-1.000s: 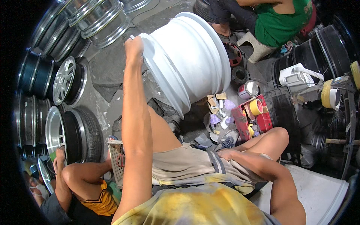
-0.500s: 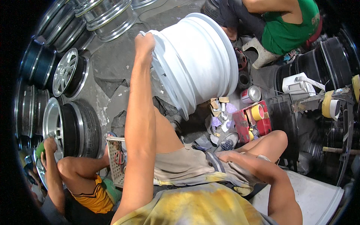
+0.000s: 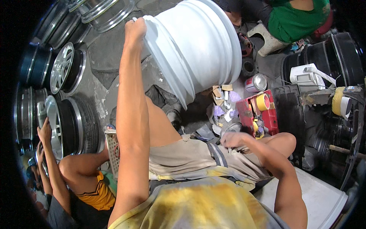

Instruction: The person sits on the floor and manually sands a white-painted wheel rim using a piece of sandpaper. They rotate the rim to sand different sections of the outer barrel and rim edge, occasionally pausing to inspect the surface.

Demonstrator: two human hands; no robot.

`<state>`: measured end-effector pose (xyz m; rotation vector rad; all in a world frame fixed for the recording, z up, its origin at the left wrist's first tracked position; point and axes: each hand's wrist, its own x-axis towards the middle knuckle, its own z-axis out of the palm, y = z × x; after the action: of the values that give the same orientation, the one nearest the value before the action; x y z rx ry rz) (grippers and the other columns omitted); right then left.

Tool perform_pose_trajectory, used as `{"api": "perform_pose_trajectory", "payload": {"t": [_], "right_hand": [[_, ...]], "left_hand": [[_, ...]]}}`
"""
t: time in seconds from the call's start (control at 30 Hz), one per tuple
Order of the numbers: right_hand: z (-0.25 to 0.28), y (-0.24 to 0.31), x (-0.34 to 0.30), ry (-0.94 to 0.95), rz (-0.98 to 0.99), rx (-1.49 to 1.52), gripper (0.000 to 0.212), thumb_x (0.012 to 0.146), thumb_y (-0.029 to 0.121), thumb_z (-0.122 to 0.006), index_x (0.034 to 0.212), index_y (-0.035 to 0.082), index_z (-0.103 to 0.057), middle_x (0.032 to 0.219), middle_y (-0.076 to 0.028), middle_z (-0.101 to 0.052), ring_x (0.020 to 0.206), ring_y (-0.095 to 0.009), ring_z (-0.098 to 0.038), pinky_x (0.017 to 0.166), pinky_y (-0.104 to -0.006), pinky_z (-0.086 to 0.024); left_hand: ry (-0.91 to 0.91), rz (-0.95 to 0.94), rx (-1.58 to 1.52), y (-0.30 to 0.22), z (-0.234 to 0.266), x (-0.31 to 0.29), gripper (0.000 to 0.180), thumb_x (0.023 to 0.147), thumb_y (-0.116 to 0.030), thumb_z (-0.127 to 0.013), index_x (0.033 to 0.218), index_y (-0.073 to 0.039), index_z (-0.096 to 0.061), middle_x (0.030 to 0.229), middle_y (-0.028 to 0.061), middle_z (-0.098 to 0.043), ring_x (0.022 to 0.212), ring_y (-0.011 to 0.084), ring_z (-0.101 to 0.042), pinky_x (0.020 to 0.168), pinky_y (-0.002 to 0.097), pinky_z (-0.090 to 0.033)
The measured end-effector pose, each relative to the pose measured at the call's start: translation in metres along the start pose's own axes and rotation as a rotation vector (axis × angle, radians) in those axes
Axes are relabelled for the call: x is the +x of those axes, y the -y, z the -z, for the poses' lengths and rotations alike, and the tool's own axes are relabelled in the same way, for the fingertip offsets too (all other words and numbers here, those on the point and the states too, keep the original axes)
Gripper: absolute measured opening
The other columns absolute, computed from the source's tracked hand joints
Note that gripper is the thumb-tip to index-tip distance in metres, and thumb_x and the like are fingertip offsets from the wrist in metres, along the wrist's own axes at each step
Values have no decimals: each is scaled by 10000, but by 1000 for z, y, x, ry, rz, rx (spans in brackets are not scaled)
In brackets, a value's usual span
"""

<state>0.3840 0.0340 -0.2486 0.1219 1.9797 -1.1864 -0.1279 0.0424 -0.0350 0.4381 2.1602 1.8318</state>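
A large white wheel rim (image 3: 202, 45) stands tilted on its side in front of me. My left hand (image 3: 136, 30) is closed over the upper left edge of this rim, my arm stretched out straight. Down by my lap, my right hand (image 3: 233, 139) hovers over my shorts, close to a round can-like thing (image 3: 231, 128) on the floor. Motion blur smears its fingers, so whether they hold anything cannot be made out. The inner face of the rim is turned away from view.
A red tray (image 3: 270, 126) with tape rolls and a paint can (image 3: 256, 83) stand to the right, beside sandpaper scraps (image 3: 223, 95). Stacked wheels (image 3: 63, 68) line the left. A person in green (image 3: 297, 19) sits far right; another's arms (image 3: 51, 152) work at left.
The white rim and my left hand have shifted up and slightly left in the picture. My right hand has lifted from my lap. The person at left has raised a hand along a wheel.
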Motion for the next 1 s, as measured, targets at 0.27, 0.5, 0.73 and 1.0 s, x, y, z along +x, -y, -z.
{"api": "perform_pose_trajectory", "payload": {"t": [0.27, 0.5, 0.73, 1.0], "right_hand": [[15, 15, 61, -642, -154, -311, 464, 843, 393, -775, 1212, 142, -646, 1277, -156, -532, 1191, -349, -548, 915, -472, -470], [-58, 5, 138, -766, -266, -666, 184, 958, 241, -615, 1036, 111, -720, 1170, -109, -618, 1101, -300, -576, 886, -434, -466], [22, -33, 71, -913, -347, 251, 274, 865, 340, -774, 870, 69, -737, 858, -182, -726, 836, -351, -716, 736, -452, -552], [42, -122, 78, -1203, -596, -342, 302, 892, 252, -738, 1107, 47, -685, 1105, -222, -679, 1087, -393, -658, 934, -480, -541]], "left_hand": [[70, 4, -51, 16, 5, 18, 462, 856, -125, -534, 1133, 240, -600, 996, 261, -681, 907, 288, -668, 817, 434, -516], [68, 46, -9, -9, -4, 2, 410, 941, -177, -524, 1122, 180, -616, 993, 204, -685, 872, 248, -647, 772, 411, -496], [95, 81, -93, -2, 0, 14, 390, 960, -191, -520, 1104, 157, -622, 966, 172, -679, 850, 230, -642, 766, 395, -500], [77, 35, -15, -10, -4, 0, 371, 939, -158, -504, 1079, 164, -620, 955, 172, -675, 855, 218, -636, 771, 378, -499]]}}
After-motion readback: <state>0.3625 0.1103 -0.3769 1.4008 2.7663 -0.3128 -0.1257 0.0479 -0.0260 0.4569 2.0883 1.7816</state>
